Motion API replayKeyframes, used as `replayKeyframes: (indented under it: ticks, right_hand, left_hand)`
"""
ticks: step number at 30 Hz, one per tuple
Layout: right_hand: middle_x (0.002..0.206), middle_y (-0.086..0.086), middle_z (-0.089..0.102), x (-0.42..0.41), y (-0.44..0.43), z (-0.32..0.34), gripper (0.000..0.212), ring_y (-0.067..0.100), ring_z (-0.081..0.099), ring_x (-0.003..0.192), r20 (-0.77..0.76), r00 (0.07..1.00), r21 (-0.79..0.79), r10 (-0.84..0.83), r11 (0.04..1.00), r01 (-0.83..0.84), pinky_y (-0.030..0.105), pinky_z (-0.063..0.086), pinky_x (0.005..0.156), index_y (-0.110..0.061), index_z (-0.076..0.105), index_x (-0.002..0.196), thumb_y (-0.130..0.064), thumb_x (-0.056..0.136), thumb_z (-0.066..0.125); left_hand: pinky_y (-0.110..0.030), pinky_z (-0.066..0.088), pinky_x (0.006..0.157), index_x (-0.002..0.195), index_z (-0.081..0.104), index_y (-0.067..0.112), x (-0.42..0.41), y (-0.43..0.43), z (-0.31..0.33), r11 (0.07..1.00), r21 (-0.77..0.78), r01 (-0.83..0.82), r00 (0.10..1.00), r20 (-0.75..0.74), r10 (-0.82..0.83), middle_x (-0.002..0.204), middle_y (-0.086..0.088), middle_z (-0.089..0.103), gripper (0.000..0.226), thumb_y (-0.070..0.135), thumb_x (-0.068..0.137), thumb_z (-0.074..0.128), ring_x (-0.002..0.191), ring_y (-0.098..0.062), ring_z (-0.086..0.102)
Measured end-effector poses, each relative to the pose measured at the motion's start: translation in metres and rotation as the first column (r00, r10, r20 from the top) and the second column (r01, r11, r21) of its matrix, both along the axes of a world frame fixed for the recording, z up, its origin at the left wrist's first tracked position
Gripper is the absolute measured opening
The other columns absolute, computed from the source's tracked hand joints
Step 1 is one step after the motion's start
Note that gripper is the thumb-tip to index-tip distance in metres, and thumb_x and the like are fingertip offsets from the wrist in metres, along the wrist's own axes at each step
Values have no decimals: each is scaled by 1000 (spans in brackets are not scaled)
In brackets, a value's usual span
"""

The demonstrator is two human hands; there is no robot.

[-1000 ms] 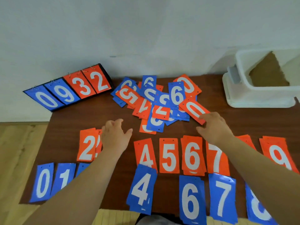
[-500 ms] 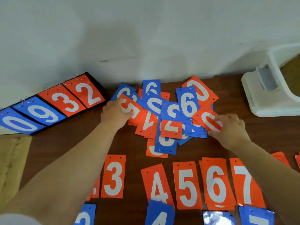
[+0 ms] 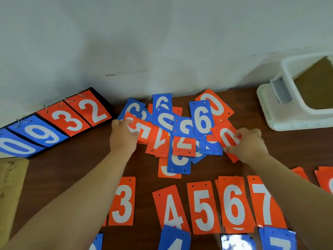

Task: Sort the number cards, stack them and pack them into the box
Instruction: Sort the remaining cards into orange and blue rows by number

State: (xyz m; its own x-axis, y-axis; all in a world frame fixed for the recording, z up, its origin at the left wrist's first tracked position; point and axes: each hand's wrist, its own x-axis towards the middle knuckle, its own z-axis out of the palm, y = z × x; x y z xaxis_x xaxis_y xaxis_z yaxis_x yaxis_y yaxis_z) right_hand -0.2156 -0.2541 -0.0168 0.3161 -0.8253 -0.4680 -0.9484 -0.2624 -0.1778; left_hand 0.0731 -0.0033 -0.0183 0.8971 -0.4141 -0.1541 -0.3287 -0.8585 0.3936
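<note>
**Both hands at the loose pile, one card each**

Left hand [image 3: 123, 136]: fingers curled over the left end of the orange 5 card [image 3: 144, 130], thumb on its face. It grips the card, which still lies on the pile.

Right hand [image 3: 247, 145]: fingers curled round the orange 0 card [image 3: 229, 138] at the pile's right edge, thumb beneath. The card is pinched and tilted, its lower end hidden behind my hand.

Change: a second ago my left hand hung open above the sorted row, holding nothing, and my right only touched the 0. Both have since gone forward and closed on cards. I judge two more cards are about to leave the pile for their number stacks.

Unsorted pile [image 3: 182, 134]: blue and orange cards overlapping at mixed angles, between my hands, near the wall. Plenty remain, so sorting is partway done.

Sorted row [image 3: 203, 206]: orange 3, 4, 5, 6, 7 side by side nearer me, with blue cards below at the frame edge.

Box [image 3: 288, 116]: white, at the table's [image 3: 72, 168] far right, well apart from the pile, partly out of view. I see no cards in it.

Scoreboard [image 3: 54, 123]: far left, against the wall, reading 0 9 3 2.
</note>
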Motion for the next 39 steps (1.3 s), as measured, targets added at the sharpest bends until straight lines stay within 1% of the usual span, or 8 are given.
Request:
replayKeyframes:
  ticks: [4, 8, 11, 15, 17, 27, 34, 39]
  right_hand:
    - [128, 6, 61, -17, 6, 11, 38, 21, 60, 94, 207, 978, 6, -19, 1000, 18, 34, 57, 75, -24, 60, 119, -29, 86, 79]
    - [116, -1, 67, -44, 36, 51, 24, 17, 63, 92, 531, 827, 102, -186, 982, 156, 28, 51, 69, -28, 65, 114, -23, 92, 71]
    - [111, -7, 70, -69, 77, 88, 21, 12, 68, 92, 648, 690, 290, -321, 942, 166, 41, 61, 80, -38, 66, 105, -24, 91, 73]
    - [99, -1, 77, -103, 134, 121, 20, 24, 77, 85, 632, 508, 659, -585, 751, 44, 40, 62, 72, -31, 70, 106, -16, 92, 73]
    - [98, 7, 78, -120, 158, 125, 19, 34, 76, 88, 603, 508, 719, -615, 695, -11, 41, 59, 72, -23, 70, 107, -11, 92, 72]
    - [110, 13, 74, -185, 199, 134, 19, 30, 74, 97, 548, 503, 806, -668, 584, -101, 58, 54, 97, -17, 70, 106, -6, 91, 72]
    - [106, 2, 73, -182, 216, 151, 20, 19, 77, 85, 673, 557, 650, -487, 748, -131, 38, 63, 70, -26, 68, 105, -12, 92, 73]
    - [105, -1, 70, -158, 238, 150, 18, 14, 75, 82, 732, 597, 487, -328, 865, -123, 25, 60, 58, -28, 68, 105, -14, 94, 71]
  left_hand:
    - [-35, 49, 92, 138, 59, 18, -16, 25, 29, 963, -205, -176, 981, 47, 189, 137, -9, 50, 35, 23, 103, 57, 126, -28, 56]
    - [-36, 50, 100, 136, 62, 27, -69, 54, 75, 802, -424, -421, 900, -84, 427, 137, -1, 54, 33, 21, 104, 54, 127, -21, 55]
    - [-42, 55, 97, 131, 64, 34, -134, 74, 101, 694, -502, -516, 855, -254, 452, 134, 5, 55, 36, 18, 100, 59, 121, -20, 59]
    - [-35, 59, 86, 129, 63, 40, -236, 87, 123, 718, -466, -517, 850, -376, 368, 130, 7, 56, 41, 16, 96, 66, 115, -21, 62]
    - [-23, 55, 77, 121, 65, 42, -284, 91, 132, 706, -492, -509, 843, -449, 295, 127, 9, 60, 40, 13, 94, 69, 113, -20, 64]
    - [-35, 62, 87, 100, 74, 46, -408, 120, 167, 676, -612, -411, 862, -503, 68, 113, 17, 70, 33, 15, 90, 76, 107, -8, 68]
    - [-30, 62, 84, 96, 77, 32, -405, 155, 176, 666, -611, -428, 833, -553, 29, 97, 20, 75, 14, 20, 97, 69, 92, 4, 69]
    - [-26, 62, 78, 108, 71, 38, -370, 179, 172, 754, -538, -377, 791, -611, -40, 118, 14, 66, 26, 17, 93, 74, 105, -10, 68]
